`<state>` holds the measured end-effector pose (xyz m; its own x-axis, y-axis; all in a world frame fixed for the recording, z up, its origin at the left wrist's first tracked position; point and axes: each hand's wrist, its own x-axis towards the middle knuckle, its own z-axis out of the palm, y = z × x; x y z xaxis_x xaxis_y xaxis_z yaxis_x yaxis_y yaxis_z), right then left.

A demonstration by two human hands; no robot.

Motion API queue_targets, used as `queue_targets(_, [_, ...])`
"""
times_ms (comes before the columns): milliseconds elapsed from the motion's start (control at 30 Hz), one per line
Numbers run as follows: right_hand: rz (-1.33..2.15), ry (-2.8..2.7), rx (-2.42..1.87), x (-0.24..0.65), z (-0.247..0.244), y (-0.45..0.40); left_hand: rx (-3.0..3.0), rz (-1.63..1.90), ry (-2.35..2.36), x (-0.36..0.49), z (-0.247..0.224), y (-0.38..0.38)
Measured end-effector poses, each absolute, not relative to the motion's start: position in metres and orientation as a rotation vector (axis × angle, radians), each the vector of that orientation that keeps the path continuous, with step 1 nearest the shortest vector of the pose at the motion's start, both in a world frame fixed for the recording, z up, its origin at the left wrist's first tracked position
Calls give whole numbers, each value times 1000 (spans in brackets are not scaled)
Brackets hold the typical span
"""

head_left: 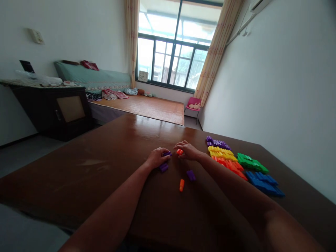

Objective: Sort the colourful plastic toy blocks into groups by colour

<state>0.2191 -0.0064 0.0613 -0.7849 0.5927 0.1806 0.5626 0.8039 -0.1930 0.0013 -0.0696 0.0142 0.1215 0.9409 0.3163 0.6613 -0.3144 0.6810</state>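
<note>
My left hand (156, 157) is closed on a small purple plastic piece (167, 153), pinched between thumb and fingers. A second purple piece (164, 168) lies on the table just below that hand. My right hand (189, 152) curls around a small orange plastic piece (180, 152), its fingers arched over the top. The two hands are close together but apart. Nearer to me on the table are another purple piece (191, 175) and a ridged orange piece (181, 185). The exact shape of the held pieces is partly hidden by my fingers.
On the brown table (110, 164), to the right, sit rows of purple (219, 142), yellow (222, 154), orange (231, 166), green (252, 162) and blue pieces (265, 182). Beyond are a bed (149, 106), a dark cabinet (47, 108) and a pink chair (192, 102).
</note>
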Motion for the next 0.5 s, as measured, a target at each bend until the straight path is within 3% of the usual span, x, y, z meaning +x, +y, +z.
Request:
queue_targets(200, [448,-2512,-908,191,51,-32,1746,1166,1381,1,11,-68])
queue_targets(500, [250,-2489,-1002,202,56,-18,1681,1155,1270,-2,9,-66])
